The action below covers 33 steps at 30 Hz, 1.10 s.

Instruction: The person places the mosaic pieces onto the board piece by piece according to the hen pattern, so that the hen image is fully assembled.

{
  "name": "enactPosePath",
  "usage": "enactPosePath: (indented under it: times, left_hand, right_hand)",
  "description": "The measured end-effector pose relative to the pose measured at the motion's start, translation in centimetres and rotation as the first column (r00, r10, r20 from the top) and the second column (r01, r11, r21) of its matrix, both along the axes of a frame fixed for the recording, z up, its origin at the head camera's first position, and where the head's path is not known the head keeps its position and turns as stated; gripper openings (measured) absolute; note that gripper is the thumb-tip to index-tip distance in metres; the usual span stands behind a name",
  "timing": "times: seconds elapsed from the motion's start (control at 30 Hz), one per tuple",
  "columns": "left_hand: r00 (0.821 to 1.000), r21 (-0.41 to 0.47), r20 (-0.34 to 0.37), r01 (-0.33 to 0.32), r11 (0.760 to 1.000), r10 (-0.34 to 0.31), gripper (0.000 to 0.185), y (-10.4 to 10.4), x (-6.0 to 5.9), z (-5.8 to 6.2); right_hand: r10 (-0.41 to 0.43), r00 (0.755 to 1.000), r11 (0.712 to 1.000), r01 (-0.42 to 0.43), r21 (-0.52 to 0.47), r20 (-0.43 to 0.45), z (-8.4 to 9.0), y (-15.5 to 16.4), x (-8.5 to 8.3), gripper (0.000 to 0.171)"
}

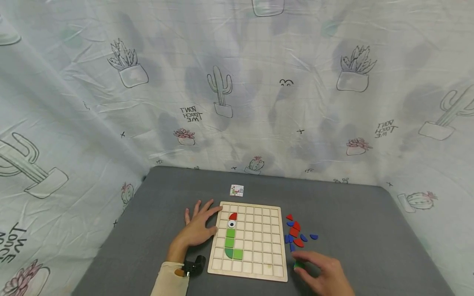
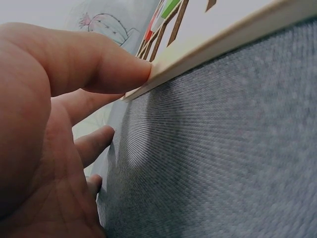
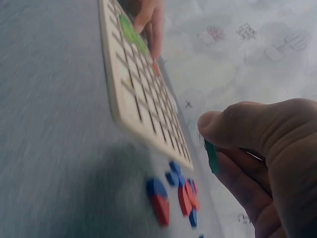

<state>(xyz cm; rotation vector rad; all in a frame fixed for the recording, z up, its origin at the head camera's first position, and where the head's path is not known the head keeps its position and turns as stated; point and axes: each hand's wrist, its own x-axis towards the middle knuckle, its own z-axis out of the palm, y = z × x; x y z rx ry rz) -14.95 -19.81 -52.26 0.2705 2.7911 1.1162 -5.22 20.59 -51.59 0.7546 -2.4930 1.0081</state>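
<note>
Pinching a thin, flat green piece [image 3: 212, 157], the right hand [image 1: 326, 272] hovers.

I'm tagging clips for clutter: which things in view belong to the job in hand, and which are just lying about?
Likely the job: grid board, its edge touched by the left hand; placed pieces on it; green piece pinched by the right hand; loose red and blue pieces; small picture card.
Apparently just there: patterned backdrop; black wrist device.

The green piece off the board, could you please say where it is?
In the head view, the green piece is pinched in the right hand, just right of the board and below the blue pieces.
</note>
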Motion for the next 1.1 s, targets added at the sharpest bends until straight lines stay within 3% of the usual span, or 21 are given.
enactPosePath:
  times: [0.17,0.37,0.73,1.1]
  left_hand:
    - [1.0,0.004,0.002,0.002,1.0,-0.002,0.067,-0.1,0.0,0.0]
    - [1.0,0.012,0.003,0.005,1.0,-0.005,0.067,-0.1,0.0,0.1]
    - [1.0,0.011,0.006,0.002,1.0,-0.002,0.068,0.0,0.0,0.1]
    - [1.0,0.009,0.002,-0.001,1.0,0.001,0.067,0.0,-0.1,0.1]
  right_hand:
    - [0.059,0.998,0.997,-0.06,-0.04,-0.034,-0.1,-1.7,-1.0,0.05]
    - [0.131,0.991,0.988,-0.128,-0.084,0.038,-0.1,-3.8,-2.0,0.045]
    - [0.23,0.951,0.972,-0.214,-0.1,0.204,-0.5,-7.8,-3.4,0.037]
    - [0.321,0.921,0.946,-0.306,-0.104,0.219,-1.9,-10.7,-4.1,0.039]
